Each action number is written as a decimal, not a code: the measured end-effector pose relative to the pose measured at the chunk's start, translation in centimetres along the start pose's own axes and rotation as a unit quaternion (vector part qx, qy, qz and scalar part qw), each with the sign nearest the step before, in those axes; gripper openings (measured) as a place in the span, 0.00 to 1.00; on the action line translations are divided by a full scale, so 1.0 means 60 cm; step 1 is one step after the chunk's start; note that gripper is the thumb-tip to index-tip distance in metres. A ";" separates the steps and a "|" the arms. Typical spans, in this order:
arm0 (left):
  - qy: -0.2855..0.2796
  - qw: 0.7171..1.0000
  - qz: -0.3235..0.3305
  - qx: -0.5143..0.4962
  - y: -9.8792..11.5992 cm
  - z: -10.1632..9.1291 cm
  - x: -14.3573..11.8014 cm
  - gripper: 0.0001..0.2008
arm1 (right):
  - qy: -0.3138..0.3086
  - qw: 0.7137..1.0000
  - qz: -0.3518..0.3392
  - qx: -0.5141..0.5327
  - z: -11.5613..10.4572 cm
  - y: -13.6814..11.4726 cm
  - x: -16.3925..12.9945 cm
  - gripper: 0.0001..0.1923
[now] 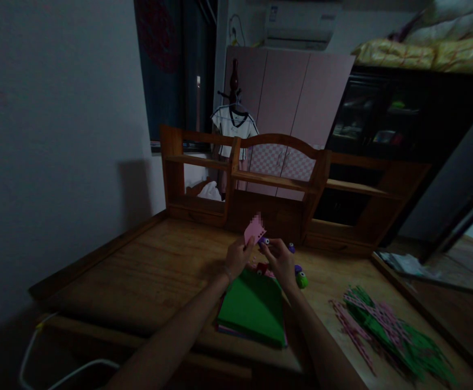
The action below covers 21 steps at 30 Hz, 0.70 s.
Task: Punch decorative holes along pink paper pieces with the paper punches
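My left hand [240, 258] is closed on a small pink sheet [254, 230] that has a row of dark holes along its lower right edge. At that edge, my right hand [279, 260] grips a small purple craft punch [264, 240]; the part between my fingers is hidden. Below both hands lies a stack of coloured sheets with a green sheet [255, 306] on top. A red punch [262, 268] and small pink bits sit at the stack's far edge. Beyond my right wrist stand a green punch [302, 279] and purple punches [291, 247].
Punched pink strips [354, 330] and green strips [386, 325] are heaped on the right of the wooden desk [139, 271]. A wooden shelf unit [277, 179] rises along the back. A white cable [29, 352] hangs at the front left.
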State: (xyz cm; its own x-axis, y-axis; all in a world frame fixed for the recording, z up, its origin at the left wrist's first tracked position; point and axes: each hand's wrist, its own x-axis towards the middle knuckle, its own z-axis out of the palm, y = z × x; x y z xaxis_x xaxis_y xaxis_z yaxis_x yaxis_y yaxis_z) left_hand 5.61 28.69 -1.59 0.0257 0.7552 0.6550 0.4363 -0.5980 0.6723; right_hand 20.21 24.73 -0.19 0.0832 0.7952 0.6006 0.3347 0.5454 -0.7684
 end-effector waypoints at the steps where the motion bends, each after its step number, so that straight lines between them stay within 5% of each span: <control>1: 0.001 1.000 0.003 0.003 0.000 0.000 0.000 0.20 | 0.000 1.000 -0.001 0.000 0.000 0.000 0.000 0.13; 21: -0.036 0.998 -0.051 -0.016 0.015 -0.001 -0.005 0.23 | 0.032 0.998 -0.023 -0.040 0.000 -0.013 0.000 0.15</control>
State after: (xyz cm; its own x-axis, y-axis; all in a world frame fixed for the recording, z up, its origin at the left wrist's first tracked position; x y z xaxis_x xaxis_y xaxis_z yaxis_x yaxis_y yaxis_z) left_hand 5.97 27.92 -1.16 0.0473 0.8285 0.5579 0.4115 -0.5251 0.7450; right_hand 19.94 24.32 0.40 0.1253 0.7495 0.6501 0.4127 0.5565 -0.7211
